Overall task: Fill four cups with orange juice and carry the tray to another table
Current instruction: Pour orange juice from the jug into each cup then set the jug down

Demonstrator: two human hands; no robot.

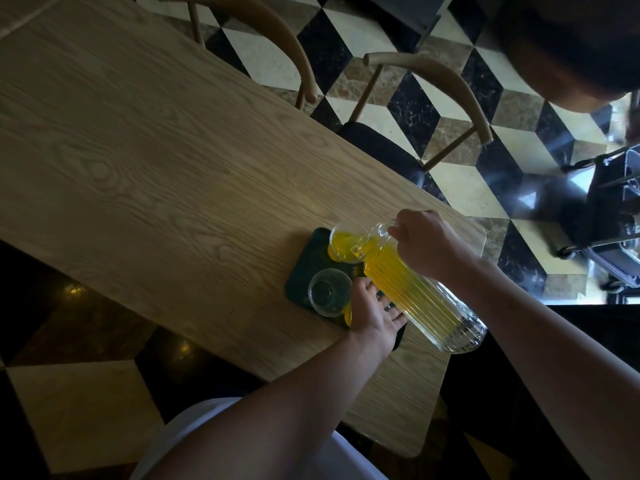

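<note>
Head-worn view, steeply down, close over table (pixel 145 161) corner

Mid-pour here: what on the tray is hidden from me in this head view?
- Other cups: only two show clearly, the cup being filled and a clear cup; the left hand and jug cover the rest of the tray.
- Yellow beside the left hand: juice or another cup, unclear.
- Jug handle: wrapped by the right hand.
- Tray's near edge: under the left hand.
</note>
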